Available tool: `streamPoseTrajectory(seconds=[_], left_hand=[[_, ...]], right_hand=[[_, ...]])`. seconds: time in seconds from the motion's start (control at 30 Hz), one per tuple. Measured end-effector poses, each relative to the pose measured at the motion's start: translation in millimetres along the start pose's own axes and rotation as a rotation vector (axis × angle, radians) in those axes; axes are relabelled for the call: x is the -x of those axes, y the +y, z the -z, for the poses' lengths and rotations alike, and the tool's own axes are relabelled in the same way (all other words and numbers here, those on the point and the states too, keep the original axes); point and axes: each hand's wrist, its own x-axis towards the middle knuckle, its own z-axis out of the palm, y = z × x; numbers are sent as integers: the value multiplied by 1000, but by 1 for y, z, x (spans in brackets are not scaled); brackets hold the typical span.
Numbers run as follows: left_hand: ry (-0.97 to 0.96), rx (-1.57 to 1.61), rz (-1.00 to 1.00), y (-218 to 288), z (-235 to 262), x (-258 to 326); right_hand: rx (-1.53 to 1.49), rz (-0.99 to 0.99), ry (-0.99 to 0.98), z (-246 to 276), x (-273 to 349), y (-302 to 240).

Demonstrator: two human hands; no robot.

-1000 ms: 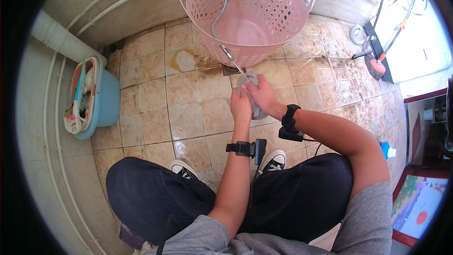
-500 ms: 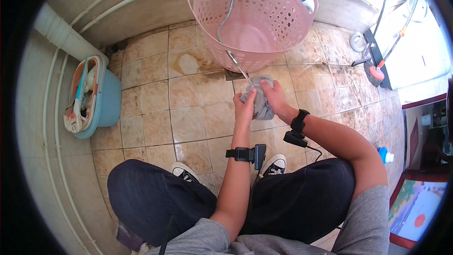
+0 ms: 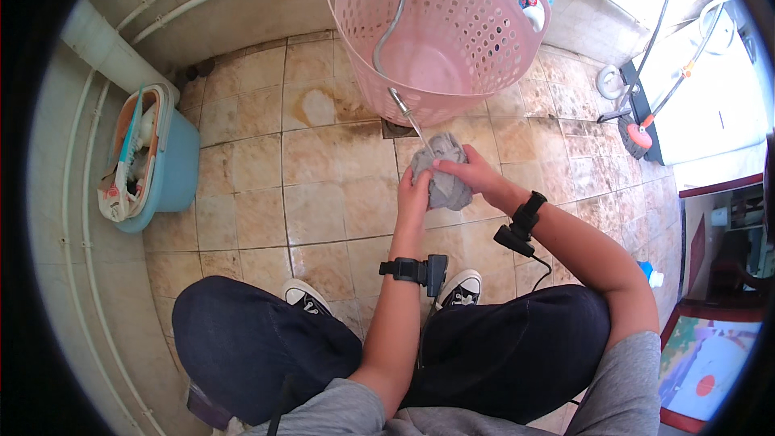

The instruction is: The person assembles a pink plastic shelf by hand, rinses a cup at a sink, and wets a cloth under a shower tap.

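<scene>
A crumpled grey cloth [image 3: 449, 186] is held in front of me, above the tiled floor. My left hand [image 3: 413, 192] grips its left edge. On the other side my right hand [image 3: 486, 178] is closed on it, thumb lying across the top. A thin stream of water runs onto the cloth from the metal end [image 3: 400, 102] of a grey flexible hose [image 3: 395, 20]. The hose comes down from above across a pink perforated laundry basket [image 3: 428, 101], its metal end slanting out over the basket's near side. Fingers under the cloth are hidden.
A blue bucket [image 3: 178, 165] with assorted things in it stands at the left wall by white pipes [image 3: 89, 194]. Brushes with long handles, one with a pink head [image 3: 636, 136], lean at the far right. A blue bottle [image 3: 650, 274] sits near my right elbow.
The cloth has been turned and bunched differently, showing more of its top. My right thumb now lies across it. Both hands stay on the cloth, slightly lower in view.
</scene>
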Motion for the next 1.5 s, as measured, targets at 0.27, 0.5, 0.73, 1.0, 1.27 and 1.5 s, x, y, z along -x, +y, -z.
streamPoseTrajectory(seconds=[0.27,0.5,0.73,1.0,1.27,1.5], left_hand=[[27,42,-33,7,6,1],[-7,-70,152,20,14,-6],[198,-197,-71,-8,-8,-17],[111,-66,-116,-8,-24,-7],[68,-225,3,-28,5,-25],[-230,-278,274,50,2,20]], right_hand=[[-172,5,-128,-12,19,-23],[-200,128,-53,6,-7,20],[22,208,23,-4,-10,21],[346,107,100,3,-13,18],[521,16,-25,12,-14,-6],[472,-126,-226,25,-12,-23]])
